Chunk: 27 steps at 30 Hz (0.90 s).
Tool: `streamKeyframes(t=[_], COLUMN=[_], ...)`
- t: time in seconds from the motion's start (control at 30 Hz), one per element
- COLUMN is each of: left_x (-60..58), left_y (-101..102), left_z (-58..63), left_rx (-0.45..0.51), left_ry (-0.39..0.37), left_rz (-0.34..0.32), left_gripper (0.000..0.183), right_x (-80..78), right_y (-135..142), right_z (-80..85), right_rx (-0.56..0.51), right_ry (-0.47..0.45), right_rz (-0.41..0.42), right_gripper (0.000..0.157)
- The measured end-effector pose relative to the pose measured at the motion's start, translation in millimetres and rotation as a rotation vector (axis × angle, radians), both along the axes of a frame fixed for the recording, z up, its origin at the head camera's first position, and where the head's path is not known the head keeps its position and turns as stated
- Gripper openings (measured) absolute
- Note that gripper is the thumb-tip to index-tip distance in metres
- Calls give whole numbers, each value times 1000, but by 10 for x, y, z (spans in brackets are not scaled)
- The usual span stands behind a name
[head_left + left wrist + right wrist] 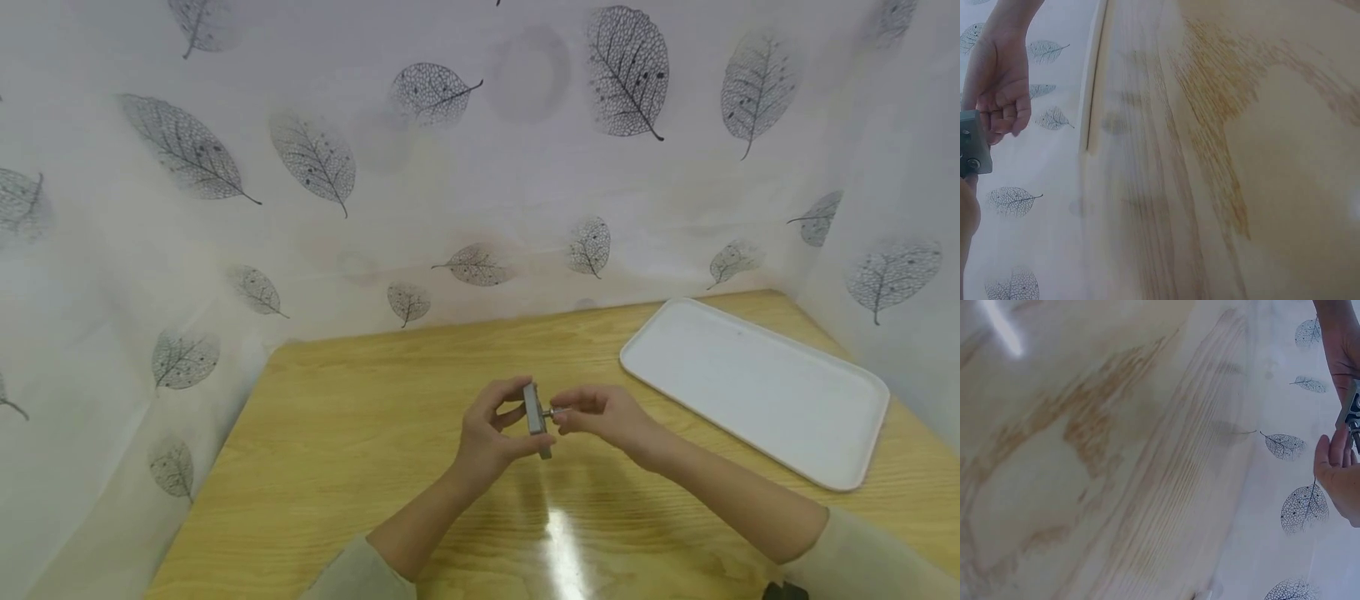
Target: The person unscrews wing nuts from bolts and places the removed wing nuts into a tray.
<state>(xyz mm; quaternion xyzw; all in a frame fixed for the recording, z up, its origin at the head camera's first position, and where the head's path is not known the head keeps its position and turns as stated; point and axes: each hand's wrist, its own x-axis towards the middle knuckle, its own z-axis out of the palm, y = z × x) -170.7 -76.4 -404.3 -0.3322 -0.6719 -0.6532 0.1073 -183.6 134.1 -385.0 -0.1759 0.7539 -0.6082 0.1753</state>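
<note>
Head view: left hand [486,425] pinches the metal block [533,410] above the table [360,417], right hand [611,417] pinches its pin [553,412]; a tilt could jam it. Left wrist: block's cropped, alignment unclear. Right wrist: fingertip-only hold, might slip.

Left hand [483,429]: fingers on top, thumb [531,445] underneath, bent into a C-shaped grip. Left forearm [423,517] runs up to it from lower left. Right hand [615,417] just right of that grip, in a fingertip pinch, thumb opposing from below, other fingers curled. Right forearm [750,500] slants in from lower right of the grip. Hands close together, both forearms bare.
</note>
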Motion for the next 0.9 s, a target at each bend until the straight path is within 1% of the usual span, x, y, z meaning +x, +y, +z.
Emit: streamKeyframes(t=[0.13, 0.43, 0.57, 0.7, 0.9], left_x=[3, -1, 0, 1, 3], left_y=[-6, -10, -8, -7, 2], left_z=[-1, -2, -2, -4, -10], left_rx=[-1, -8, -11, -15, -18], left_ry=[-20, -22, -23, -19, -1], left_rz=[7, 20, 15, 11, 4], left_gripper=[69, 69, 69, 68, 67], right_x=[6, 3, 0, -4, 0], right_y=[-6, -34, -43, -47, -43], right_z=[7, -3, -25, -45, -52], right_rx=[-27, -50, -73, -90, -64], right_ry=[26, 65, 92, 99, 162], right_rz=[-22, -44, -57, -72, -85], right_gripper=[47, 45, 39, 33, 22])
